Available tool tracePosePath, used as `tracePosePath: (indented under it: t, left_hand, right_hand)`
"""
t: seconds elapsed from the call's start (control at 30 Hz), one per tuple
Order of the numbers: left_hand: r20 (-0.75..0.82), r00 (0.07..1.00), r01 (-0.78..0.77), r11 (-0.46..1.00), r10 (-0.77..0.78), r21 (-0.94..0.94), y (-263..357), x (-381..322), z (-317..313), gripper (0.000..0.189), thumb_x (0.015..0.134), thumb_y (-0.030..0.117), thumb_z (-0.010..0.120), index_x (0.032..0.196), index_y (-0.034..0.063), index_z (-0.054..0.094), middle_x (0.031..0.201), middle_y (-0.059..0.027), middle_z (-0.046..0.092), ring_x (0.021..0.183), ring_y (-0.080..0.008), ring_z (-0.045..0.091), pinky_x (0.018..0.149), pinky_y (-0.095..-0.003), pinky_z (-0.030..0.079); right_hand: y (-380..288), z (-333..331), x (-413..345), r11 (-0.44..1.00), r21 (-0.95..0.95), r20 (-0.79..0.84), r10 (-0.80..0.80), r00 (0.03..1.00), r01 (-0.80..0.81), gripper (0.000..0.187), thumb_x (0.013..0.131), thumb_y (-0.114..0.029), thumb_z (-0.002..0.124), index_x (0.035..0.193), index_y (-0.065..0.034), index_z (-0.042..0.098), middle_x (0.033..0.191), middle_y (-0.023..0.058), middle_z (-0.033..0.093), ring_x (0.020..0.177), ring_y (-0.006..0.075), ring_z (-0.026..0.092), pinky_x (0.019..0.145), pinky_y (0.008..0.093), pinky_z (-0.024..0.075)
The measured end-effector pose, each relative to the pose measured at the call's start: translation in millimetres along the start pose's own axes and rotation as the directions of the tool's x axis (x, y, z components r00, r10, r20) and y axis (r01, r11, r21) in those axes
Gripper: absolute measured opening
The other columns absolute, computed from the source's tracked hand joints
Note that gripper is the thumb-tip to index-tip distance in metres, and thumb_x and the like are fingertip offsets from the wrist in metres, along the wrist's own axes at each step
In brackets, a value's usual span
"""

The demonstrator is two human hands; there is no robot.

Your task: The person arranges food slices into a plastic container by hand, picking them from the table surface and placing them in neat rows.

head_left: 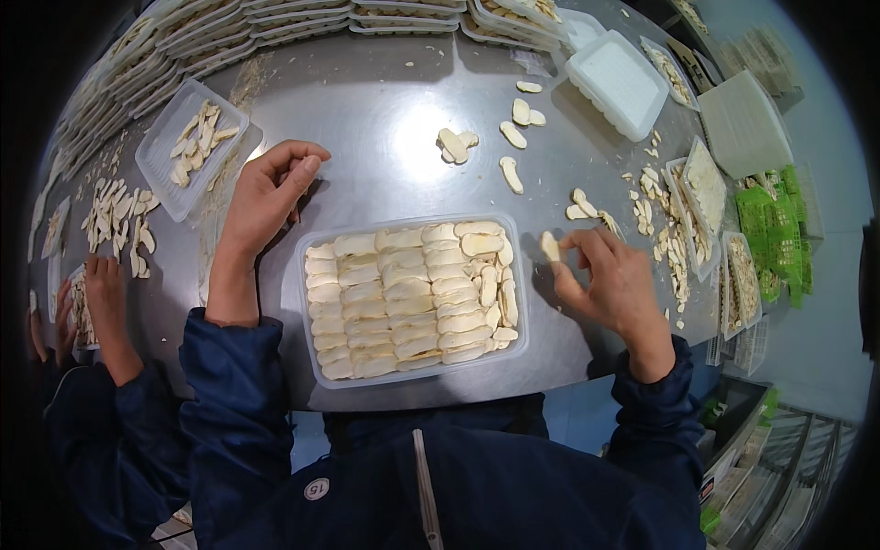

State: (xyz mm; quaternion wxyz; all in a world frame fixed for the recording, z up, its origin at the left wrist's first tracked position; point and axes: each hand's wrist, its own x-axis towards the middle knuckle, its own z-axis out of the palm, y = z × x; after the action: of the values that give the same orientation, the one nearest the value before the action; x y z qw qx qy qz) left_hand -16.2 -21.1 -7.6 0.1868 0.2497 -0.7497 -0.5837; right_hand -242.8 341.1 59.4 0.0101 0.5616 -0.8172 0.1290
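A translucent plastic tray (519,275) lies in front of me, packed with overlapping rows of pale mushroom slices (405,295); at its right side the slices lie less evenly. Just right of the tray, my right hand (605,282) pinches one mushroom slice (549,246) between thumb and fingers. My left hand (278,196) rests above the tray's upper left corner, its fingers curled; whether anything is inside them is hidden. Beyond the tray, a small cluster of slices (454,146) and several single slices (511,174) lie on the metal table.
Stacks of filled trays (302,20) line the far edge. A tray with few slices (161,165) and a slice pile (113,213) lie left, near a co-worker's hands (106,295). At right are upturned trays (619,82), scattered slices (670,254) and green baskets (773,220).
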Motion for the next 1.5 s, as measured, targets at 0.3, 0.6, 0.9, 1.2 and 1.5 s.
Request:
tracePosePath:
  t: [0.3,0.6,0.9,1.2,1.5]
  left_hand:
    - [0.005,1.0,0.006,1.0,-0.006,0.007,3,-1,1,0.029,0.103,0.032,0.069,0.114,0.0064,0.075,0.071,0.0096,0.053,0.06,-0.0001,0.045,0.05,-0.0189,0.04]
    - [0.006,1.0,0.0,1.0,0.0,0.015,1,0,0,0.027,0.103,0.03,0.069,0.115,0.0066,0.075,0.071,0.0095,0.053,0.06,0.0,0.045,0.049,-0.0185,0.039]
    - [0.009,1.0,0.004,1.0,-0.004,0.003,0,0,0,0.027,0.103,0.03,0.069,0.115,0.007,0.075,0.071,0.0096,0.054,0.06,0.0002,0.045,0.049,-0.0184,0.039]
    - [0.015,1.0,0.007,1.0,-0.007,0.005,3,0,0,0.026,0.104,0.028,0.068,0.116,0.0064,0.075,0.071,0.0097,0.053,0.06,0.0003,0.045,0.049,-0.0186,0.039]
    - [0.008,1.0,0.018,1.0,-0.018,0.003,4,0,2,0.027,0.103,0.029,0.068,0.116,0.0061,0.075,0.071,0.0094,0.054,0.059,-0.0001,0.045,0.049,-0.0192,0.038]
  right_hand:
    - [-31,1,41,0.87,-0.071,0.08,-0.483,0.872,0.488,0.021,0.088,-0.023,0.072,0.096,-0.0061,0.061,0.076,0.0053,0.057,0.068,0.0212,0.066,0.051,0.0349,0.0504]
    - [-31,6,50,0.84,-0.082,0.09,-0.53,0.843,0.536,0.022,0.089,-0.024,0.073,0.095,-0.0056,0.062,0.077,0.0053,0.058,0.068,0.019,0.066,0.05,0.0332,0.0504]
    - [-16,-4,49,0.931,0.014,0.019,-0.364,0.931,0.364,0.023,0.093,-0.029,0.072,0.102,-0.0088,0.067,0.082,0.0061,0.063,0.068,0.0238,0.067,0.055,0.0376,0.0528]
    - [4,40,87,0.982,-0.113,-0.008,0.151,0.989,-0.151,0.024,0.094,-0.031,0.073,0.095,-0.0072,0.072,0.09,0.0103,0.072,0.077,0.0302,0.072,0.069,0.0396,0.0555]
    - [11,33,70,0.996,-0.09,0.002,0.025,1.0,-0.025,0.016,0.089,-0.02,0.073,0.098,-0.0083,0.067,0.091,0.0095,0.071,0.08,0.0337,0.07,0.068,0.0428,0.0548]
